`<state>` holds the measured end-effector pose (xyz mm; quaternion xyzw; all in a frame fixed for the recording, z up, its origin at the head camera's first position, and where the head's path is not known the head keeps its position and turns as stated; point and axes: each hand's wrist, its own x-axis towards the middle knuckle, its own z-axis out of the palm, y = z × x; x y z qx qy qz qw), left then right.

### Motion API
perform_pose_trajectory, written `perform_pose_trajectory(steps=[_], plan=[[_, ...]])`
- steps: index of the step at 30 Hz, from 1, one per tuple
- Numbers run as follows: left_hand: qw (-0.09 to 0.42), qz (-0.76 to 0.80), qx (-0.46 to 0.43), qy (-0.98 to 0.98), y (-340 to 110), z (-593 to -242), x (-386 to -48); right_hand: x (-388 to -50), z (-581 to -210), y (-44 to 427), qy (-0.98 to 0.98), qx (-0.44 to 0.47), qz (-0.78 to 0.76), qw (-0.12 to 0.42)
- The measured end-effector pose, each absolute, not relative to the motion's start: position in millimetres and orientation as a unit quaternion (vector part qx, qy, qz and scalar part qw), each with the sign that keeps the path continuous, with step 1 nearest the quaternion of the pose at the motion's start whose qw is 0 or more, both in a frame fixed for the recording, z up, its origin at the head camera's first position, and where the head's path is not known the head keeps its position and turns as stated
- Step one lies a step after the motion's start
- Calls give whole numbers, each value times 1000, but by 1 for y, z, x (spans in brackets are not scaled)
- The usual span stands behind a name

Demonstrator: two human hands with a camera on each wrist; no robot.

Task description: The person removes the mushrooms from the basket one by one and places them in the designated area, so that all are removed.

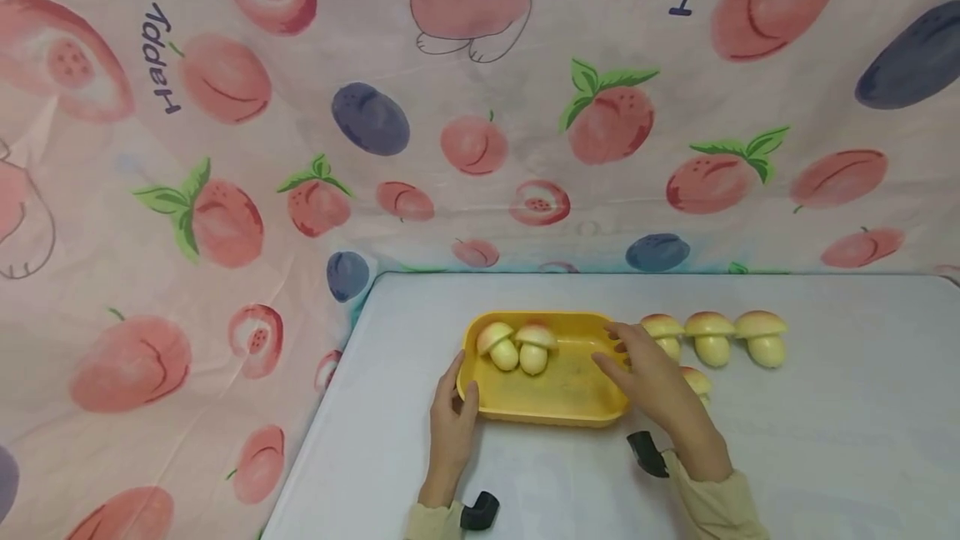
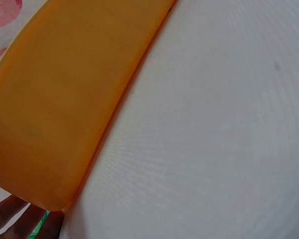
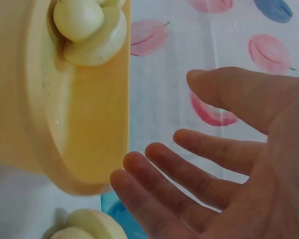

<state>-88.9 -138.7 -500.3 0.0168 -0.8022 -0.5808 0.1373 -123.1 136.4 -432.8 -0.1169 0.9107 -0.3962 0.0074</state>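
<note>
A yellow tray (image 1: 540, 417) holds two mushroom-shaped pieces, one (image 1: 533, 348) beside the other (image 1: 498, 346), at its left end. The left hand (image 1: 452, 423) rests against the tray's left end, thumb at the near side; in the left wrist view its fingers (image 2: 25, 219) touch the corner of the tray (image 2: 65, 99). Above the tray's right end is the right hand (image 1: 652, 373), fingers spread and holding nothing. In the right wrist view the right hand (image 3: 214, 164) lies beside the tray (image 3: 40, 114), its palm and fingers in sight.
Three mushroom pieces stand in a row right of the tray, one (image 1: 663, 333) partly behind the right hand, then another (image 1: 710, 338) and a third (image 1: 761, 338). A further piece (image 1: 697, 382) shows below them, partly hidden. A fruit-patterned cloth (image 1: 480, 215) hangs behind the white table (image 1: 825, 440).
</note>
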Motion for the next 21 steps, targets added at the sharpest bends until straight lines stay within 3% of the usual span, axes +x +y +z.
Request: perform_pose_trajectory(steps=[21], plan=[[143, -578, 10, -803, -139, -499, -90, -133, -441, 112, 904, -128, -408, 24]])
